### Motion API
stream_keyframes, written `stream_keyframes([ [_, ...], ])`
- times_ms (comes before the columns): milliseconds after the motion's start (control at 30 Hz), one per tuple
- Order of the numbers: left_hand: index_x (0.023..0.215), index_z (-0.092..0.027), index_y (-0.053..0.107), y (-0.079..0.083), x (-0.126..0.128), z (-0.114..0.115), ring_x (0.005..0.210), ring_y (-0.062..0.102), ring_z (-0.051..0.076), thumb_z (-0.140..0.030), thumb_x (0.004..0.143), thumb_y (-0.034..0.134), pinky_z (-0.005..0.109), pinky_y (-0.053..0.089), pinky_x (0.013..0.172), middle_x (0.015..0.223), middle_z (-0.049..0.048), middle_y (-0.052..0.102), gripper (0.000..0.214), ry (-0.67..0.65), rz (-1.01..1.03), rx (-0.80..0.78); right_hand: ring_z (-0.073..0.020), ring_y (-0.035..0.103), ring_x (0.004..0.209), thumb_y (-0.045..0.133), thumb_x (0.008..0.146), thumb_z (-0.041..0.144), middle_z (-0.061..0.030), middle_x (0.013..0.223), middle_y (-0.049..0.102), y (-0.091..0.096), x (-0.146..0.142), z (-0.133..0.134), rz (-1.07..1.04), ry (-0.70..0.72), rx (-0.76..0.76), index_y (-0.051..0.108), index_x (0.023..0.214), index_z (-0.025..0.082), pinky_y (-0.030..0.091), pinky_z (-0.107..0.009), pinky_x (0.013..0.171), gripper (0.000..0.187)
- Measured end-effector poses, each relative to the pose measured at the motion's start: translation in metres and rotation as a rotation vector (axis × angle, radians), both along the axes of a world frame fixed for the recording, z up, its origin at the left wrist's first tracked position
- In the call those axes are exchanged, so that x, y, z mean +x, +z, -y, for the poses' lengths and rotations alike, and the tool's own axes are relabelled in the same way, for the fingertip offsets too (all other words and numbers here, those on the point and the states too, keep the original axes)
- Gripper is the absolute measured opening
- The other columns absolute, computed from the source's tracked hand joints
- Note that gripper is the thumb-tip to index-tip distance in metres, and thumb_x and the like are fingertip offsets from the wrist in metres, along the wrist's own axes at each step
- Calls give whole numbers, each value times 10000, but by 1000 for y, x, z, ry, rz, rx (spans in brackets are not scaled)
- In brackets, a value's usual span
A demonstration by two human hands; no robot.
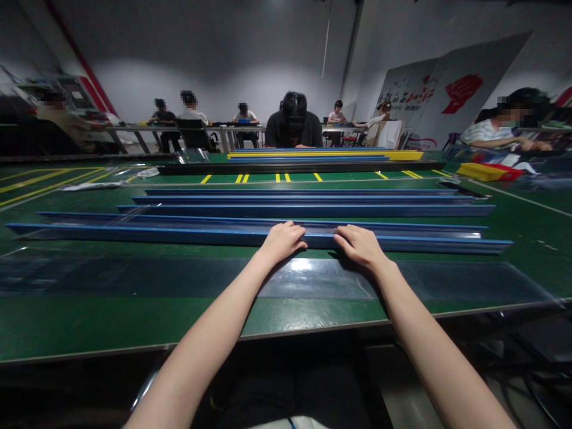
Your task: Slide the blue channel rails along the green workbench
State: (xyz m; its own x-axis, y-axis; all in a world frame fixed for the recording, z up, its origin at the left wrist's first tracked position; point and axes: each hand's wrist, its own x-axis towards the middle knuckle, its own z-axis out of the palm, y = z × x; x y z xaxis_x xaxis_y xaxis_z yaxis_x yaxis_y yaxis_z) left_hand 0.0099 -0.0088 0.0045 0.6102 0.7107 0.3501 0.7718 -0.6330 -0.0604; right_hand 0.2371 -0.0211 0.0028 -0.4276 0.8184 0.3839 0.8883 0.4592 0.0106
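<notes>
A long blue channel strip (134, 233) lies across the green table (89, 325), nearest to me. My left hand (284, 239) rests on its near edge with fingers curled over it. My right hand (360, 244) grips the same strip a little to the right, fingers bent over the top. A clear plastic sheet (447, 283) lies flat on the table just in front of the strip, under my wrists. More blue strips (313, 210) lie parallel behind the first one.
Yellow and blue strips (326, 155) are stacked at the table's far side, where a person in black (294, 122) sits facing me. Other people sit at tables behind and at the right. Yellow and red trays (489, 171) stand at far right.
</notes>
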Motion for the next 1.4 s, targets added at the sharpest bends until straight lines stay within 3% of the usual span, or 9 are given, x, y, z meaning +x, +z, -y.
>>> stream_keyframes([
  [233,913,-198,578,0,-1,0,920,534,182,-385,796,570,274,413,741,945,33,642,220,10,1,-1,-170,540,804,248,901,384,-65,836,618,1,-7,0,7,83,-8,595,908,195,348,-257,712,395],
  [600,910,-199,581,2,2,1,922,544,182,-376,797,571,270,421,741,940,37,646,210,32,-10,-16,-174,560,871,295,887,426,-72,938,634,2,-8,2,-78,47,-55,607,944,193,367,-258,735,393],
  [1400,907,-195,576,3,3,2,887,561,181,-394,800,560,263,420,710,922,29,649,227,58,-42,-8,-176,572,918,330,879,423,-77,994,642,1,-7,1,-43,16,-57,633,990,190,388,-254,753,398],
])
